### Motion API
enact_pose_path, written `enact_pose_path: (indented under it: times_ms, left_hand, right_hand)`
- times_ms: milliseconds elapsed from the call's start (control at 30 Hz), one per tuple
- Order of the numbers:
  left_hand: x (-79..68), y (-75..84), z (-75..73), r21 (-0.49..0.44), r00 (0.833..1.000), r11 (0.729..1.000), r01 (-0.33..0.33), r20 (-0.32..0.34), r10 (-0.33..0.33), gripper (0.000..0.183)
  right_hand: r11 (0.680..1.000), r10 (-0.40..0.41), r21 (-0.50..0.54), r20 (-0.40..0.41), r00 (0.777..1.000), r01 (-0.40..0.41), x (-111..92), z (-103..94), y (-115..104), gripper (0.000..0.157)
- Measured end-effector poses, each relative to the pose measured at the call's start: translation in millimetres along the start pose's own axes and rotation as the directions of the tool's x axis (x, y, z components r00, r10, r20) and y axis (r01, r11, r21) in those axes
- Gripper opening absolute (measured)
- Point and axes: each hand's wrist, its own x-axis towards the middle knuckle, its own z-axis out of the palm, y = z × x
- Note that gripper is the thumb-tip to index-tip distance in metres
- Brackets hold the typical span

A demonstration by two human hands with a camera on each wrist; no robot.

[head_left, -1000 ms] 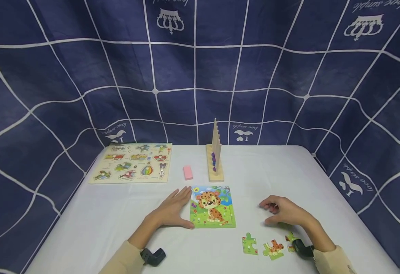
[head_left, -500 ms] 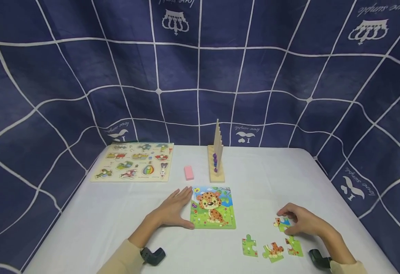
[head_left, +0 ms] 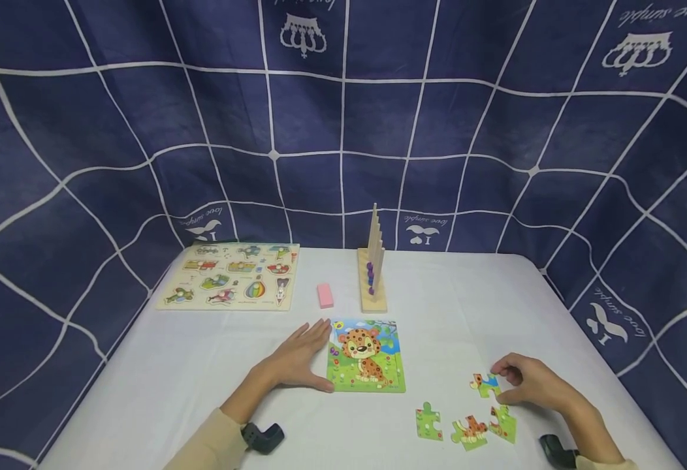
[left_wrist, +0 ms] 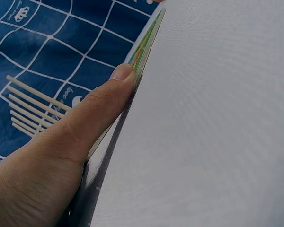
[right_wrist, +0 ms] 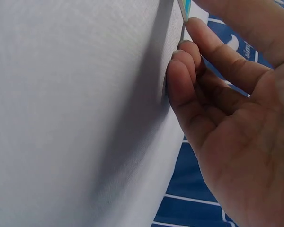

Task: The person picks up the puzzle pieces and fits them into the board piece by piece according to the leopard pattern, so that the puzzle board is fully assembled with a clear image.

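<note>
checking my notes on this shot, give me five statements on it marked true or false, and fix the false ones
1. The left hand is at the edge of the square puzzle board picturing a spotted leopard cub. True.
2. The pink rectangular block lies right of the pale wooden stand with upright rods in the head view. False: it lies left.
3. The small beads on that stand are purple and blue. True.
4. The right hand is touching the flat cream-coloured board of vehicle pictures. False: it is at a blue, green and orange jigsaw piece.
5. Four loose jigsaw pieces, that one included, show in the head view. True.
</note>
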Motion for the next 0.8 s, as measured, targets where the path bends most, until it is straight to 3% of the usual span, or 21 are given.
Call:
enact_pose_path:
  times_ms: [200, 433, 633, 800]
  left_hand:
    - [-0.5, 1.0, -0.1, -0.004, 1.0, 1.0, 0.001, 0.0, -0.001, 0.128]
    - [-1.7, -1.2, 0.6, 0.015, 1.0, 1.0, 0.004, -0.005, -0.004, 0.128]
    - [-2.3, -1.0, 0.8, 0.006, 1.0, 1.0, 0.008, 0.003, -0.008, 0.128]
    - [-0.4, -0.3, 0.8, 0.002, 1.0, 1.0, 0.002, 0.0, -0.002, 0.127]
  right_hand:
    - [1.0, -0.025, -0.008, -0.021, 0.999, 0.025, -1.8, 1.2, -0.5, 0.047]
    - [0.999, 0.019, -0.048, -0.061, 0.998, -0.022, -1.8, 5.4, -2.4, 0.044]
    - [0.998, -0.06, -0.001, -0.009, 0.998, 0.06, -0.7, 3.4, 0.2, 0.045]
    - [0.998, -0.064, 0.031, 0.045, 0.997, 0.063, 1.2, -1.2, 3.1, 0.045]
